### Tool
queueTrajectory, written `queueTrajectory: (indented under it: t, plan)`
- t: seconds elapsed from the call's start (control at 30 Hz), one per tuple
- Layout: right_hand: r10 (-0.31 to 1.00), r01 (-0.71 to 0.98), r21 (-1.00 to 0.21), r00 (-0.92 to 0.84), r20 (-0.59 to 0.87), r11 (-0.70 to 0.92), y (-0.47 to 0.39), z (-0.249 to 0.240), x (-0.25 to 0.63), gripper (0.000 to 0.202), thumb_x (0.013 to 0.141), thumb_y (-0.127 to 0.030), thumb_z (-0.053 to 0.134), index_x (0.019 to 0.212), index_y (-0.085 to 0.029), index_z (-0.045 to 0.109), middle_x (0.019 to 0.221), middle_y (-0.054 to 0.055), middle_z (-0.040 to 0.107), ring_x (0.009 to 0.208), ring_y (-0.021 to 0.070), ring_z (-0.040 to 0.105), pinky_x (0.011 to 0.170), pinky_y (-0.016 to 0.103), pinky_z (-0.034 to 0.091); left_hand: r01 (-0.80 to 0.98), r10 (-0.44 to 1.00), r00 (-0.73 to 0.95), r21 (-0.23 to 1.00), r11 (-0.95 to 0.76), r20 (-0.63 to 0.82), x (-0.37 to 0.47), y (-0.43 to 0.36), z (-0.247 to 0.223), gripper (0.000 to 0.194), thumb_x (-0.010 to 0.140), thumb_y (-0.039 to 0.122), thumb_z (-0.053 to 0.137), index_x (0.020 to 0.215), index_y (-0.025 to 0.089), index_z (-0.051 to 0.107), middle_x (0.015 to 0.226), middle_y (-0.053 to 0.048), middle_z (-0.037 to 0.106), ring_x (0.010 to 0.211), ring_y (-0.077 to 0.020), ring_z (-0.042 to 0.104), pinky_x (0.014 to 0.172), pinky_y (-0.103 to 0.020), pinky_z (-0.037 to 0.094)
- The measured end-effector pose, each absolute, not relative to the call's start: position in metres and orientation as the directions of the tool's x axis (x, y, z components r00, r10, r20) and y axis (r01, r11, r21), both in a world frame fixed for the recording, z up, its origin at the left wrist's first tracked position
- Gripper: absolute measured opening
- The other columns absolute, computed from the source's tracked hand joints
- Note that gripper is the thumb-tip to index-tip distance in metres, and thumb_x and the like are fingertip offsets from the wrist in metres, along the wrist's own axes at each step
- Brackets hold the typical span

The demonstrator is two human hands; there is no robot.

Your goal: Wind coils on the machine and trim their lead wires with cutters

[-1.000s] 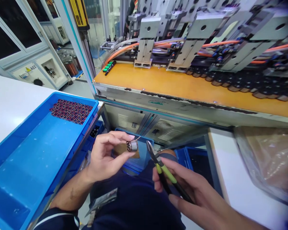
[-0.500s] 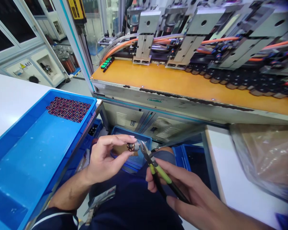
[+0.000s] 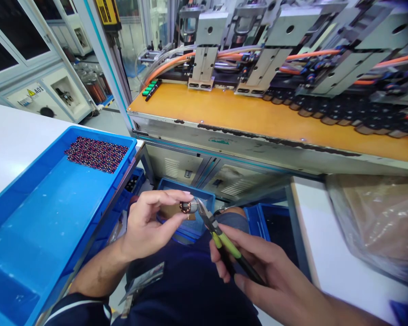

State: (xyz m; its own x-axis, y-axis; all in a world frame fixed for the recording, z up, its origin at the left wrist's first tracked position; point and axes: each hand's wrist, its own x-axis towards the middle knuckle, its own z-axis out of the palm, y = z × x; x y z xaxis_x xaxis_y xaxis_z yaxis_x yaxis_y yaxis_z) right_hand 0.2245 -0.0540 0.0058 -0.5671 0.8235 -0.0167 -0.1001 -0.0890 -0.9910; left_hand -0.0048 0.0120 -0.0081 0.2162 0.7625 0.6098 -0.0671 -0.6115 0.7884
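Between thumb and fingertips, my left hand pinches a small round copper-wound motor coil, its wound end facing left. A short bit of wire hangs below the coil. My right hand is wrapped around the green-and-black handles of a pair of cutting pliers. The jaws point up and left and meet the coil's right-hand side. Whether a wire lies between the jaws is too small to tell.
A blue tray at left has many small dark parts in its far corner. Ahead is an orange machine bench with metal fixtures and a row of black cylinders. A plastic-wrapped package lies on the right-hand table.
The pliers' jaws have drawn together, and their handles have come closer as my right hand squeezed. My left hand and the coil stay almost in the same place.
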Motion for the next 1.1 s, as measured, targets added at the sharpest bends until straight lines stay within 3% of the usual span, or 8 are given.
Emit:
queueTrajectory:
  t: [0.2,0.3,0.43,0.53,0.63,0.8,1.1]
  plan:
    - [0.855,-0.024,-0.998,-0.517,-0.041,-0.062,-0.052,0.010,0.224,0.069,0.088,-0.001,0.049,0.140,-0.047,0.043,0.096,-0.001,0.059,0.077,0.0070,0.056,0.070,0.017,0.051,-0.071,0.778,0.203,0.801,-0.594,0.595,-0.004,0.010,-0.008,0.052,0.072,-0.012,0.068,0.110,0.020,0.051,0.109,-0.007,0.072,0.106,-0.0213,0.071,0.095,-0.041,0.060]
    - [0.877,-0.020,-0.997,-0.477,-0.062,-0.081,-0.054,0.007,0.230,0.063,0.093,-0.009,0.050,0.142,-0.047,0.038,0.108,0.001,0.060,0.088,0.0090,0.061,0.083,0.022,0.053,-0.131,0.807,0.176,0.826,-0.548,0.563,-0.002,0.011,-0.007,0.050,0.073,-0.011,0.069,0.108,0.021,0.052,0.109,-0.005,0.072,0.106,-0.0198,0.070,0.092,-0.036,0.061]
    - [0.881,-0.008,-0.996,-0.468,-0.074,-0.089,-0.056,-0.001,0.239,0.055,0.097,-0.023,0.053,0.143,-0.049,0.037,0.120,0.002,0.059,0.103,0.0128,0.062,0.096,0.029,0.051,-0.443,0.912,0.235,0.872,-0.207,0.336,0.000,0.013,-0.007,0.048,0.073,0.002,0.077,0.107,0.025,0.051,0.106,0.000,0.073,0.099,-0.0172,0.073,0.084,-0.029,0.062]
    - [0.879,-0.009,-0.989,-0.460,-0.125,-0.145,-0.055,-0.006,0.241,0.048,0.097,-0.034,0.054,0.142,-0.045,0.041,0.116,0.004,0.060,0.098,0.0142,0.064,0.091,0.028,0.054,-0.613,0.931,0.339,0.783,0.108,0.136,0.001,0.016,-0.009,0.052,0.070,0.018,0.085,0.106,0.026,0.048,0.098,0.002,0.074,0.088,-0.0175,0.076,0.078,-0.027,0.062]
    - [0.874,-0.002,-0.978,-0.449,-0.187,-0.210,-0.054,-0.009,0.240,0.048,0.094,-0.043,0.057,0.140,-0.038,0.046,0.111,0.006,0.061,0.093,0.0160,0.064,0.088,0.029,0.055,-0.676,0.923,0.385,0.685,0.271,0.014,0.001,0.016,-0.011,0.055,0.067,0.023,0.087,0.106,0.026,0.048,0.094,0.003,0.074,0.082,-0.0164,0.076,0.073,-0.024,0.061]
    - [0.860,-0.010,-0.960,-0.447,-0.247,-0.281,-0.056,-0.012,0.240,0.055,0.090,-0.050,0.060,0.141,-0.033,0.046,0.113,0.008,0.060,0.093,0.0186,0.063,0.087,0.032,0.055,-0.706,0.917,0.395,0.622,0.340,-0.053,0.002,0.016,-0.014,0.052,0.067,0.024,0.086,0.104,0.027,0.049,0.095,0.002,0.073,0.083,-0.0145,0.076,0.072,-0.017,0.059]
    - [0.853,-0.049,-0.952,-0.459,-0.248,-0.303,-0.055,-0.016,0.239,0.051,0.090,-0.045,0.061,0.139,-0.035,0.048,0.110,0.006,0.060,0.090,0.0157,0.061,0.084,0.028,0.054,-0.597,0.931,0.338,0.732,0.327,-0.140,0.001,0.017,-0.016,0.056,0.067,0.039,0.085,0.106,0.025,0.048,0.104,-0.004,0.070,0.092,-0.0213,0.075,0.071,-0.023,0.062]
